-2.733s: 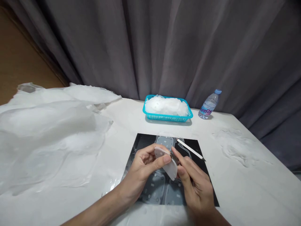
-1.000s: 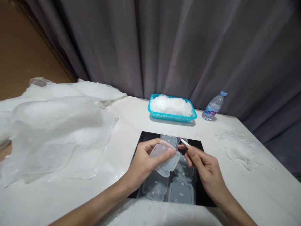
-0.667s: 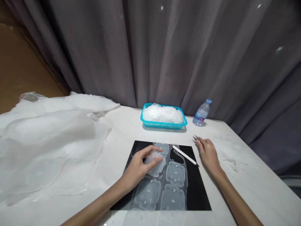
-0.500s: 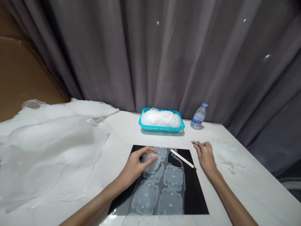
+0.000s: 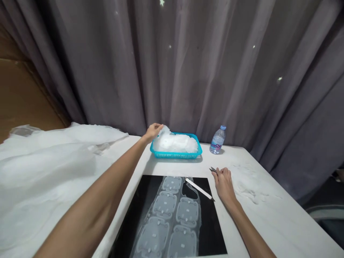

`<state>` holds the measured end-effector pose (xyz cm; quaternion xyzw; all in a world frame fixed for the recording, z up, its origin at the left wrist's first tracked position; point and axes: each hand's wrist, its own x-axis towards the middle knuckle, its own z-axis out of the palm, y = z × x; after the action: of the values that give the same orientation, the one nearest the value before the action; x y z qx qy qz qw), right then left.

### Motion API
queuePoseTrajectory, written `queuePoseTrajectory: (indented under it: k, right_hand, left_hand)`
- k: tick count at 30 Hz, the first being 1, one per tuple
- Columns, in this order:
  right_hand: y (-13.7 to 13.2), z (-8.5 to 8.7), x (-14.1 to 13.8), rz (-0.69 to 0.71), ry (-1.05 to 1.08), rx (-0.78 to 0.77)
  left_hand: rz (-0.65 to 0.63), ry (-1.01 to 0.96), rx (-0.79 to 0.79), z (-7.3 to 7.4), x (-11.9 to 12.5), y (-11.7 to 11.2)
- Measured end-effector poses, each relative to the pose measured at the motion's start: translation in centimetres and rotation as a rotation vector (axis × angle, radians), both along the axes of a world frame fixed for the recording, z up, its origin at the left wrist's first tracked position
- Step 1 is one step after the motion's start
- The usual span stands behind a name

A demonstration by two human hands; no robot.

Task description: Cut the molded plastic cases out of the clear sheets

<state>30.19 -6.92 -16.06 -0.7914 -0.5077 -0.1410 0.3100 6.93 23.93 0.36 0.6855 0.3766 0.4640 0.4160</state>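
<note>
My left hand (image 5: 153, 131) is at the left rim of the blue basket (image 5: 176, 155), fingers closed on the edge of a translucent soft plastic piece (image 5: 166, 129). More whitish translucent pieces (image 5: 177, 143) are heaped in that basket. My right hand (image 5: 223, 182) rests on the table, closed around small snips (image 5: 213, 170) whose two pointed metal blades stick out to the left. Between my arms, a sheet of moulded translucent plastic panels (image 5: 163, 204) lies on a black mat (image 5: 212, 225). One opening at its upper right shows the mat underneath.
A white craft knife (image 5: 199, 188) lies across the mat's upper right. Behind it stands a water bottle (image 5: 217, 140). Large translucent sheets (image 5: 48, 168) are piled on the left, and thin plastic scraps (image 5: 248, 188) lie on the right. A grey curtain (image 5: 172, 71) hangs behind the table.
My left hand has moved from the mat up to the basket, carrying the plastic piece. My right hand stays by the mat with the snips. The view has tilted up and turned slightly right.
</note>
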Motion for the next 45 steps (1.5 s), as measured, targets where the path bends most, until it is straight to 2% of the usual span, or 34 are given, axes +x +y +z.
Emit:
queuePoseTrajectory:
  k: [4,7,9,11,13,16,18,20,22,25,28,30,32,36,38,41,45]
  right_hand:
    - [0.1,0.1,-0.1,-0.007,-0.011,-0.014]
    - [0.1,0.3,-0.2,-0.02,0.005,-0.046]
    - [-0.1,0.6,-0.3,-0.023,0.027,-0.079]
    - [-0.4,1.2,-0.4,-0.024,0.056,-0.11]
    - [-0.9,2.2,-0.7,-0.017,0.086,-0.129]
    - [-2.0,4.6,-1.5,0.06,0.122,-0.144]
    - [-2.7,6.2,-2.2,0.199,0.184,-0.192]
    - [-3.3,7.4,-2.9,0.387,0.383,-0.327]
    - [-3.8,8.1,-3.4,0.5,0.604,-0.468]
    - [-4.3,8.4,-3.7,0.512,0.74,-0.572]
    - [-4.7,9.0,-3.5,0.51,0.748,-0.615]
    - [-4.9,9.7,-3.4,0.498,0.721,-0.568]
    - [-5.0,10.4,-3.9,0.515,0.732,-0.449]
    - [-4.6,10.9,-7.2,0.682,0.94,-0.217]
    - [-4.1,10.7,-9.3,0.752,0.981,-0.221]
    - [-3.1,10.4,-11.9,0.832,0.87,-0.271]
    - [-1.6,10.1,-13.2,0.875,0.695,-0.23]
  left_hand:
    - [-0.028,0.234,0.078,-0.8,-0.2,-0.1]
    - [-0.076,0.34,0.178,-1.1,-1.5,-2.3]
    - [-0.107,0.369,0.252,-1.4,-2.7,-5.2]
    - [-0.179,0.386,0.309,-2.0,-4.2,-9.3]
    - [-0.325,0.422,0.332,-3.1,-5.7,-14.1]
    - [-0.667,0.599,0.423,-5.2,-7.6,-20.1]
    - [-0.681,0.673,0.451,-6.5,-8.6,-21.9]
    - [-0.639,0.724,0.429,-7.4,-9.4,-21.9]
    - [-0.629,0.758,0.408,-7.8,-10.0,-20.9]
    - [-0.649,0.784,0.467,-7.9,-10.6,-19.7]
    - [-0.609,0.81,0.554,-8.1,-10.8,-20.3]
    - [-0.559,0.826,0.586,-8.4,-11.0,-21.5]
    - [-0.506,0.846,0.609,-8.8,-11.3,-22.9]
    - [-0.452,0.856,0.593,-9.1,-11.9,-24.3]
    - [-0.484,0.826,0.547,-8.9,-12.2,-23.9]
    - [-0.536,0.76,0.464,-8.6,-12.4,-22.3]
    - [-0.596,0.664,0.44,-8.6,-12.5,-20.8]
